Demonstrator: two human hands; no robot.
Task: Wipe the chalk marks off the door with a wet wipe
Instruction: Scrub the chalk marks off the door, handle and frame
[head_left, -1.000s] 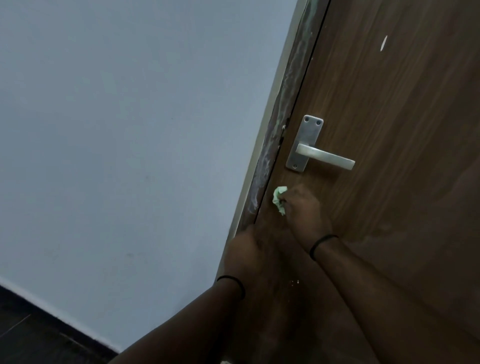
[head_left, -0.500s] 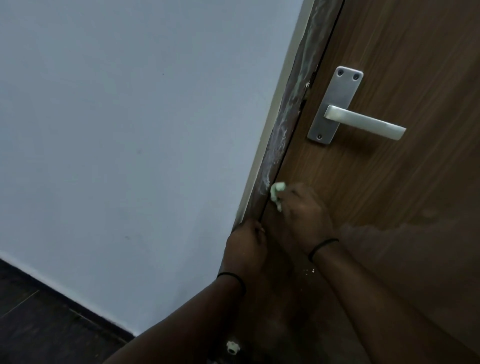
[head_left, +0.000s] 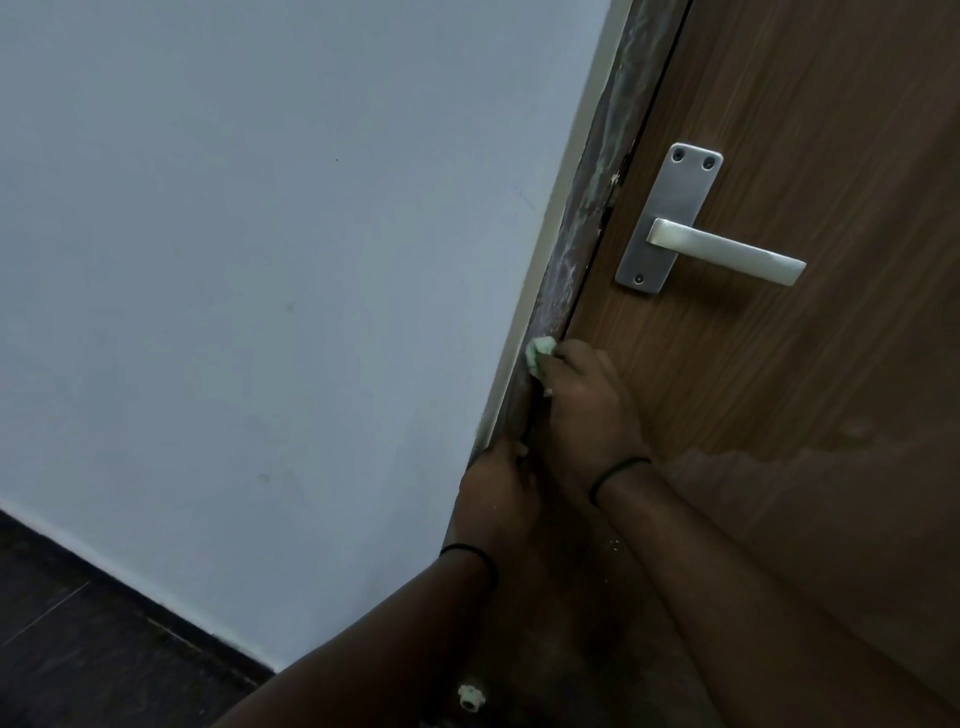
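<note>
Wipe (head_left: 538, 357), gripped by right hand (head_left: 587, 410) fingers, shifted onto door frame (head_left: 576, 270); left hand (head_left: 498, 493) grip unclear.

My single head view: looks forward and down, close on door (head_left: 779, 389) edge and wall (head_left: 260, 260), frame tilted; no second view to share.

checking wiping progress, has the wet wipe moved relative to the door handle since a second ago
Yes. The wet wipe has slid left off the door onto the door frame, and sits farther below the door handle.

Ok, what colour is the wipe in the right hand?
Pale green, seen in the head view: the wipe bunched in the right hand.
</note>
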